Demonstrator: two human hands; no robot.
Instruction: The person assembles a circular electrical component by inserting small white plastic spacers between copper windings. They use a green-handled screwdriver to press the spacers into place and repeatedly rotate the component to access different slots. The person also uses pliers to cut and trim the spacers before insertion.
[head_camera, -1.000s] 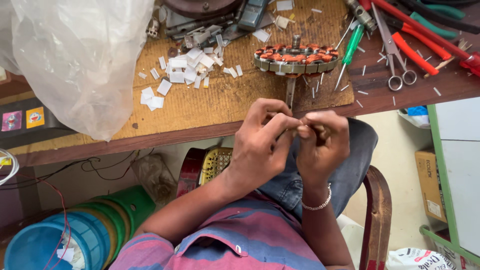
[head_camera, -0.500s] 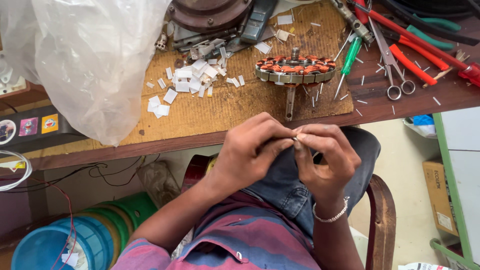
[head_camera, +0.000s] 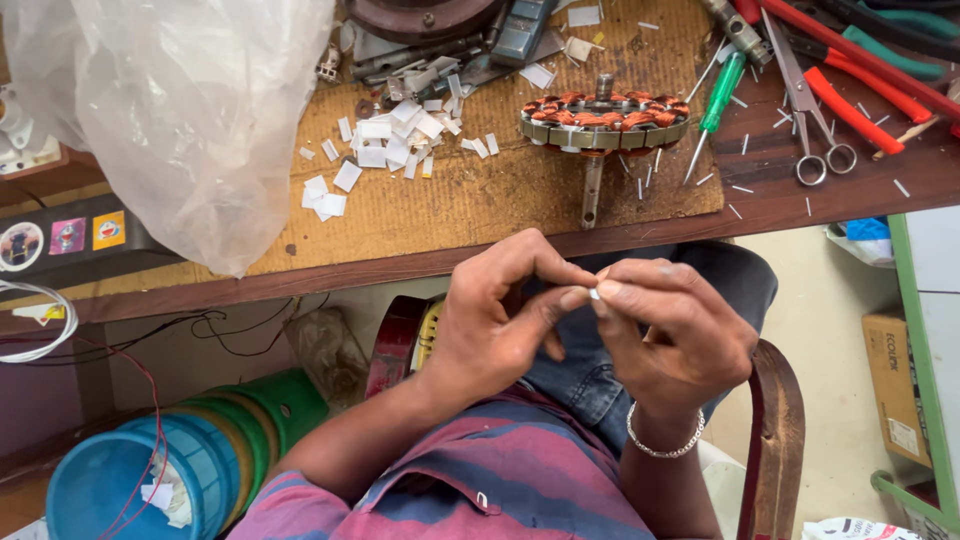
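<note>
My hands have dropped away from the bench edge over the last second and now sit lower, over my lap, and the view has swung a little so the stator (head_camera: 604, 122) lies further up and to the right than before; the small white slip (head_camera: 594, 294) has stayed pinched between my fingertips the whole time, so the work has not moved on to anything new, only settled closer to me. My left hand (head_camera: 500, 325) is curled, thumb and forefinger pressed together on one end of the slip, the other fingers folded loosely under. My right hand (head_camera: 672, 330) meets it from the other side, thumb and forefinger closed on the same slip, so both hands are clamped on it and touching each other at the tips (the slip is so small that only a white speck shows between them, and I cannot tell whether it is folded or flat). A bracelet (head_camera: 664, 444) sits on my right wrist. Up on the bench (head_camera: 480, 262) a scatter of the same white slips, the pile (head_camera: 385, 150), lies on the brown mat left of the stator, with a green screwdriver (head_camera: 716, 110) and scissors (head_camera: 806, 110) to its right, well apart from my hands. A clear bag (head_camera: 190, 110) droops over the bench's left end.
</note>
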